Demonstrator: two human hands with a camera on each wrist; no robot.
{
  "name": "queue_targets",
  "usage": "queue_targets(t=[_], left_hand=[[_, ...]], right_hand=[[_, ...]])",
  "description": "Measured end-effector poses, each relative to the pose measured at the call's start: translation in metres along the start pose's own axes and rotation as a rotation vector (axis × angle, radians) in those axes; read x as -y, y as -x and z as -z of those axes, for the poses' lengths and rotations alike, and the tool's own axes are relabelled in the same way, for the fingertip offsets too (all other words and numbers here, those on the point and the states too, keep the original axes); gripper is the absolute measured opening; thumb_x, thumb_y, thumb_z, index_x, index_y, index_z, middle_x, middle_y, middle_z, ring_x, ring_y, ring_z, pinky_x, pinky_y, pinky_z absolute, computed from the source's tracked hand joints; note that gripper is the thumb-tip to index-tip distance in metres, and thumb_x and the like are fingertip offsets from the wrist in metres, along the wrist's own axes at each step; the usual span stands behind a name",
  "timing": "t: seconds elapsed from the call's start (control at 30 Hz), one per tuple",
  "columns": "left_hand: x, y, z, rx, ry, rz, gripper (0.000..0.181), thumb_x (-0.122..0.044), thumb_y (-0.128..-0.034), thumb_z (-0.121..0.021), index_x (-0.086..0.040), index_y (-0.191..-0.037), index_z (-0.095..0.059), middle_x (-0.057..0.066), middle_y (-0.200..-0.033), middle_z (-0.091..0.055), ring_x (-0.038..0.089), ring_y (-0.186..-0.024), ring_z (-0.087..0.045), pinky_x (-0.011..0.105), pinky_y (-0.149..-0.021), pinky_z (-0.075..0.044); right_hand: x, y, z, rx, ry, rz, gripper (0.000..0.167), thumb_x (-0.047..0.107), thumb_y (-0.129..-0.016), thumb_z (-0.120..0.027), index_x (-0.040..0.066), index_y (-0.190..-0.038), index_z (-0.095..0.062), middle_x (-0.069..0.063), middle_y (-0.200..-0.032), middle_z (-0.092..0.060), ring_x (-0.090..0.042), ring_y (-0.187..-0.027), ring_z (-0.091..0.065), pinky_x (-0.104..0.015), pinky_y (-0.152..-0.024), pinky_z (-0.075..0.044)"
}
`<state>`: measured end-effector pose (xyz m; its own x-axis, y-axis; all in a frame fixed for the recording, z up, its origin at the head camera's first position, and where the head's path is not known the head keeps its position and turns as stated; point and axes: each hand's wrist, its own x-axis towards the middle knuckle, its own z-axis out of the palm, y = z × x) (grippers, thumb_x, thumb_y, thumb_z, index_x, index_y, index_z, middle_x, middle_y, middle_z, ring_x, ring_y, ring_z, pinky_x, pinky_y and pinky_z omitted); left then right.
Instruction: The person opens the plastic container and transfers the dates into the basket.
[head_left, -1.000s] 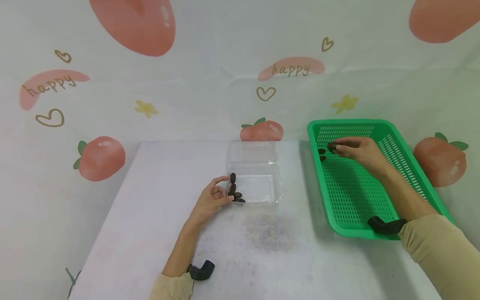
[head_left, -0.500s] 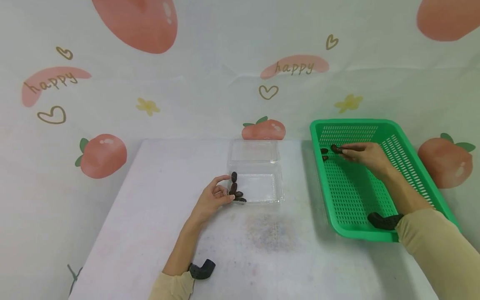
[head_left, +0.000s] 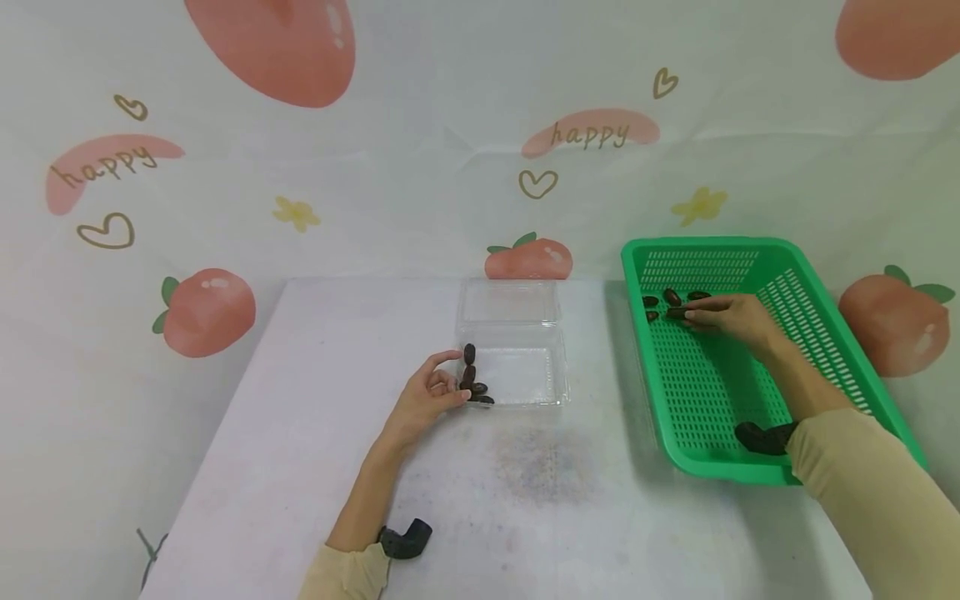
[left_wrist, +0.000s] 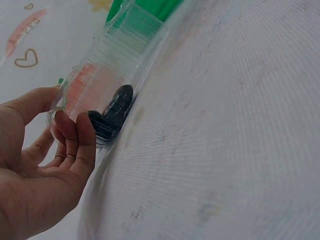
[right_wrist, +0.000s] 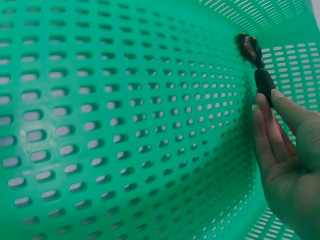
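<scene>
A clear plastic container stands on the table with its lid raised at the back. Several dark brown dates lie along its left side. My left hand grips the container's left edge between fingers and thumb, as the left wrist view also shows around the clear wall. Inside the green basket, my right hand pinches one date between thumb and fingertips. More dates lie around it in the basket's back left corner; in the right wrist view the pinched date sits near others.
The white table extends left of the container, with a stained patch in front. A white backdrop printed with fruit and hearts rises behind. A black wrist device is beside the left wrist, and another beside the right wrist.
My right hand has moved slightly towards me and right within the basket and now holds a date lower down, with two dates visible behind it. The left hand has stayed on the container.
</scene>
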<state>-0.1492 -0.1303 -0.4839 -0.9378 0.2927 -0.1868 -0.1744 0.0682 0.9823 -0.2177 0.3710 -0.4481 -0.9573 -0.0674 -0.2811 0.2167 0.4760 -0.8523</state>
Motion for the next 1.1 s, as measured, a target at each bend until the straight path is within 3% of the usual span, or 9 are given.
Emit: queue_targets(t=[0.13, 0.5, 0.73, 0.87, 1.1], left_hand=[[-0.001, 0.0, -0.001, -0.003, 0.002, 0.0, 0.064, -0.002, -0.0874, -0.073, -0.014, -0.144, -0.047, 0.003, -0.087, -0.049, 0.013, -0.077, -0.054, 0.026, -0.073, -0.048], [0.0, 0.0, -0.001, -0.012, 0.0, -0.001, 0.064, -0.002, -0.0868, -0.074, -0.014, -0.144, -0.047, 0.004, -0.088, -0.048, 0.013, -0.076, -0.054, 0.026, -0.072, -0.048], [0.002, -0.002, -0.002, -0.003, -0.011, -0.003, 0.064, -0.001, -0.0869, -0.073, -0.014, -0.144, -0.047, 0.004, -0.087, -0.049, 0.013, -0.076, -0.054, 0.026, -0.072, -0.047], [0.002, -0.002, -0.001, -0.008, -0.021, -0.002, 0.064, -0.001, -0.0868, -0.073, -0.015, -0.144, -0.048, 0.004, -0.087, -0.049, 0.013, -0.075, -0.054, 0.027, -0.071, -0.048], [0.002, -0.002, -0.001, -0.012, -0.021, -0.005, 0.063, -0.001, -0.0863, -0.074, -0.014, -0.143, -0.048, 0.003, -0.086, -0.049, 0.013, -0.076, -0.055, 0.027, -0.072, -0.048]], right_hand=[[-0.005, -0.002, 0.0, 0.03, -0.086, 0.002, 0.057, 0.018, -0.098, -0.064, -0.017, -0.138, -0.044, 0.011, -0.091, -0.073, -0.001, -0.086, -0.069, -0.02, -0.083, -0.053], [-0.003, -0.002, -0.003, 0.043, -0.076, -0.028, 0.055, 0.019, -0.099, -0.062, -0.015, -0.139, -0.044, 0.008, -0.09, -0.073, -0.003, -0.083, -0.07, -0.026, -0.082, -0.055], [0.003, 0.004, 0.002, -0.065, 0.0, 0.016, 0.056, 0.026, -0.099, -0.062, -0.015, -0.135, -0.049, 0.012, -0.087, -0.072, -0.003, -0.079, -0.069, -0.024, -0.077, -0.056], [0.01, 0.007, 0.003, -0.081, 0.003, 0.051, 0.055, 0.028, -0.1, -0.062, -0.013, -0.135, -0.051, 0.012, -0.087, -0.073, -0.002, -0.081, -0.069, -0.022, -0.077, -0.054], [0.028, 0.016, 0.004, -0.066, -0.114, 0.152, 0.026, 0.019, -0.1, -0.062, 0.007, -0.121, -0.069, 0.014, -0.092, -0.072, -0.002, -0.084, -0.069, -0.02, -0.077, -0.054]])
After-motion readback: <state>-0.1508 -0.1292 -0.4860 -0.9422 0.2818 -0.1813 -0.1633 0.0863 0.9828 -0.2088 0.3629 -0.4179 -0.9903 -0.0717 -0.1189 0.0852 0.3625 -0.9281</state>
